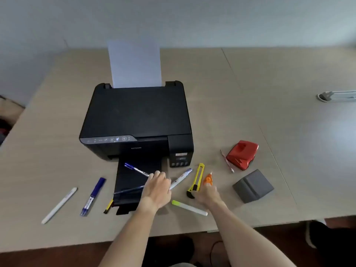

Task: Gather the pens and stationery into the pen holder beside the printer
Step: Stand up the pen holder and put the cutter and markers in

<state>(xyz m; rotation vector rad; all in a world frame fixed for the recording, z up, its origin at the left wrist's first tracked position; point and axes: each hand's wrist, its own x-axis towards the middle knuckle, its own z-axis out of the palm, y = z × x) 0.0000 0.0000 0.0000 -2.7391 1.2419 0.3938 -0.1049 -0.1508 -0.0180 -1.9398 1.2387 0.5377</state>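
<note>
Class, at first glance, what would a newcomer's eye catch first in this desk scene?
A black printer with a white sheet standing in its rear feed dominates the table's centre. In front, two bare hands reach among scattered pens; right of them sits a bright red hole punch beside a grey holder.

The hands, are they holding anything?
The left hand reaches over pens; a grip cannot be told. The right hand grips the orange correction tape by its base.

Blue pen [136, 169]: tip hidden under left hand [157, 186] fingers. White marker [181, 178]: lower end hidden beneath same fingers. Orange correction tape [208, 179]: base covered by right hand [207, 194]. Grey object [336, 95]: cut by right edge.
</note>
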